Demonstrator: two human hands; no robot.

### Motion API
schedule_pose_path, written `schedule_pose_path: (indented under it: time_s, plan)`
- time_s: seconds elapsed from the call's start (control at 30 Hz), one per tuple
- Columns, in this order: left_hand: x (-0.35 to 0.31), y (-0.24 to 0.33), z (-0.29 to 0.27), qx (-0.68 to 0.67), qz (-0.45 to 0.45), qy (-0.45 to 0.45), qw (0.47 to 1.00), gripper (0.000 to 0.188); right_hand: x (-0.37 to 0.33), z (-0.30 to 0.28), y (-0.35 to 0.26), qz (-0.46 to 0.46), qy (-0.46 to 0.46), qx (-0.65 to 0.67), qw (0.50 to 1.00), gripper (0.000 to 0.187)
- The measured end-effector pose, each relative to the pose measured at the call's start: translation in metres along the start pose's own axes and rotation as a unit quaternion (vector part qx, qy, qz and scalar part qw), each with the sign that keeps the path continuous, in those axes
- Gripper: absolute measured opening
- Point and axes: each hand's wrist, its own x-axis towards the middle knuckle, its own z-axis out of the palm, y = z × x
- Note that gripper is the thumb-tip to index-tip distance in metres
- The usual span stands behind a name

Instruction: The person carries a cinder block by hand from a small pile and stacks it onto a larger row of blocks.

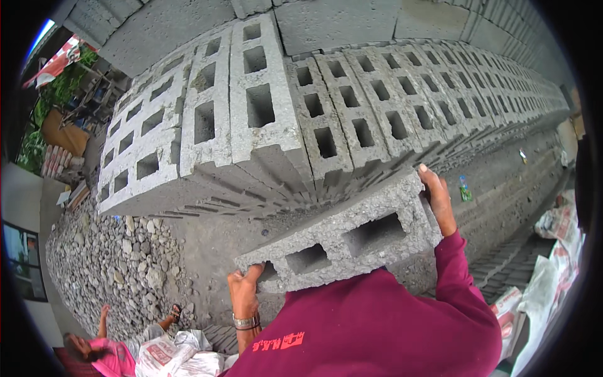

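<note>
- Maroon shirt (377, 327) comes first, its wearer bent over the load.
- Left hand (244, 289) is clamped on the block's near left end, thumb by the end hole.
- Right hand (438, 195) is clamped on the other end, up at the corner; the two hands are well apart, the block between them.
- That block (337, 254) hangs slantwise in front of the chest, just on this side of the stack; whether it touches the stack, I can't tell from here.
- I'd judge it heavy and quite stiff, not slippery: the grain should bite, and scrape bare skin. Thin walls and corners would probably chip if knocked.
- Best hold, to my mind, is what I see: one hand to each end, weight shared.
- It's grey, coarse and pitted, long, with three squarish holes in a row and ragged edges.
- Behind it stands the stack (344, 141), rows of like grey blocks, holes showing.
- Off left lies gravel (113, 257), with a person in pink (116, 358) near it.
</note>
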Motion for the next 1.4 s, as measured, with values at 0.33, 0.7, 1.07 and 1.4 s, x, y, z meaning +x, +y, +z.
schedule_pose_path:
  time_s: [0.33,0.7,1.07,1.4]
  plan:
    - [-0.140,0.045,0.099,-0.121,0.075,0.229,0.963,0.035,0.158,0.074,-0.106,-0.162,-0.358,-0.102,0.914,0.048]
    - [-0.177,0.110,0.215,-0.130,0.178,0.321,0.921,0.042,0.343,0.207,-0.075,0.097,-0.561,0.022,0.822,0.079]
    - [-0.142,0.120,0.228,-0.129,0.155,0.222,0.954,0.040,0.391,0.241,-0.059,0.122,-0.543,-0.029,0.831,0.062]
    - [-0.141,0.090,0.238,-0.110,0.233,0.243,0.935,0.056,0.403,0.220,-0.068,-0.070,-0.291,-0.077,0.951,0.053]
